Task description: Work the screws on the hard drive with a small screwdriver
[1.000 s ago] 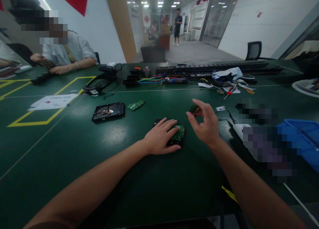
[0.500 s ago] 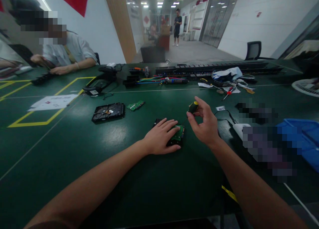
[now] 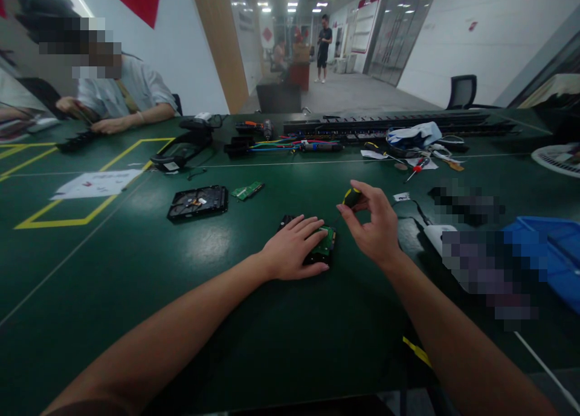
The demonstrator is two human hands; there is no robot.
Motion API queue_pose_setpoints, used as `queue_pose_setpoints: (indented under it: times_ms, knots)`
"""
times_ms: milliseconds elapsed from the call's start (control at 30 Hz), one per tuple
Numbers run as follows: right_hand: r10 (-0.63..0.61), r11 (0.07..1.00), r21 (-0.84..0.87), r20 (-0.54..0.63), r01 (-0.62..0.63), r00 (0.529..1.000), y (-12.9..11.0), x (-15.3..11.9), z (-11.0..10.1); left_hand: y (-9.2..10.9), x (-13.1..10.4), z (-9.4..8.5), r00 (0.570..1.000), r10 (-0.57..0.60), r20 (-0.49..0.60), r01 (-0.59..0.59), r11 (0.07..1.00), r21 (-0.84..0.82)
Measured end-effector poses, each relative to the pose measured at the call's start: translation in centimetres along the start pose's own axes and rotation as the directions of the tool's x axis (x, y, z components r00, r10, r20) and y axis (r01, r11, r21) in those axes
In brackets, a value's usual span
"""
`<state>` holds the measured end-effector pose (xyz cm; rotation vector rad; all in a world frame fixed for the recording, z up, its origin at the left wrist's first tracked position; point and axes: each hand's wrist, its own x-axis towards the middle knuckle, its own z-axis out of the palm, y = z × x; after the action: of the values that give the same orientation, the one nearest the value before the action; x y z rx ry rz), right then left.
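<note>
A hard drive with its green circuit board facing up lies on the table under my left hand. That hand rests flat across it, fingers stretched out and the thumb by the near edge, so much of the drive is hidden. Just right of and above the drive, my right hand pinches a screwdriver by its black and yellow handle. Its shaft is too faint to make out. To the left lie an opened-looking black hard drive and a loose green circuit board.
Along the back are a power drill, coloured cables and long black rails. A red screwdriver lies near a cloth. At right sits a blue bin. A co-worker sits at far left, handling a dark part.
My right hand has lowered slightly, with the screwdriver handle tilting in its fingers. My left hand and the hard drive stay in place.
</note>
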<state>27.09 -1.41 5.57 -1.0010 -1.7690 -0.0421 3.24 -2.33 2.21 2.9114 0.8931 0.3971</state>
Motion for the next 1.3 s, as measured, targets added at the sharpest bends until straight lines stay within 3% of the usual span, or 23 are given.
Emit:
queue_pose_setpoints:
  times_ms: [433, 700, 1300]
  knots:
    - [0.041, 0.999, 0.010, 0.034, -0.041, 0.999, -0.02, -0.29, -0.01, 0.05, 0.04, -0.02, 1.000, 0.001, -0.009, -0.001, 1.000, -0.010]
    - [0.031, 0.999, 0.025, -0.032, -0.030, 0.999, 0.56, -0.28, 0.20, 0.01, 0.03, 0.02, 1.000, -0.002, -0.002, 0.002, 1.000, -0.005]
    - [0.019, 1.000, 0.019, 0.027, -0.020, 0.999, -0.22, -0.11, -0.12, 0.01, 0.07, -0.07, 1.000, 0.001, -0.010, -0.001, 1.000, -0.016]
